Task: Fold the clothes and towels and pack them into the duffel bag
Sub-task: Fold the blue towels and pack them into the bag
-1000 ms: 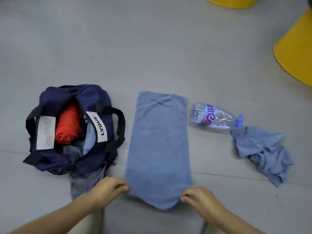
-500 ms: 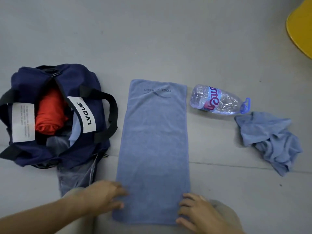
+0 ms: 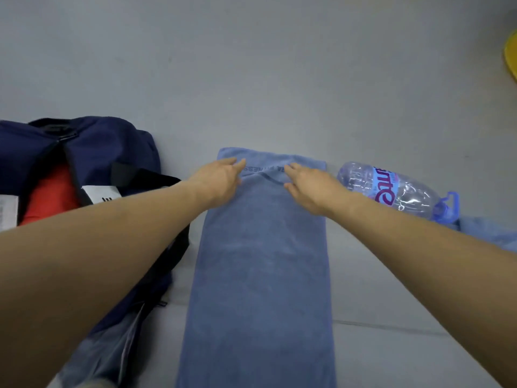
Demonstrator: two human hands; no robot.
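A blue towel point(image 3: 260, 261) lies flat and lengthwise on the grey floor point(image 3: 251, 65), running from the bottom centre of the frame up to the middle. Both arms stretch across it to its far end. The left hand point(image 3: 221, 179) rests on the far left corner area and the right hand point(image 3: 310, 189) on the far right. Each has its fingers reaching out nearly straight, with the thumb held apart below them. Between the two hands the cloth is puckered into a small curved ridge, just below a line of dark printed lettering point(image 3: 260, 169) (partly covered, so it cannot be read in full).

At the left of the frame sits the navy duffel bag point(image 3: 112, 147), its top gaping, well clear of the hands but just beside the towel's left edge. A red garment point(image 3: 53, 194) is inside it, and a white label point(image 3: 100, 193) and a black strap point(image 3: 145, 175) show on its near side. A grey-blue garment point(image 3: 106, 351) lies at the lower left by the bag's near end, partly under the left forearm.

To the right of the towel's far end a clear plastic bottle point(image 3: 391, 189) lies on its side, its blue cap point(image 3: 447, 205) pointing to the right. Beyond the cap, at the right edge, a light blue cloth point(image 3: 486, 231) shows behind the right forearm. A yellow object point(image 3: 512, 57) cuts into the upper right edge.
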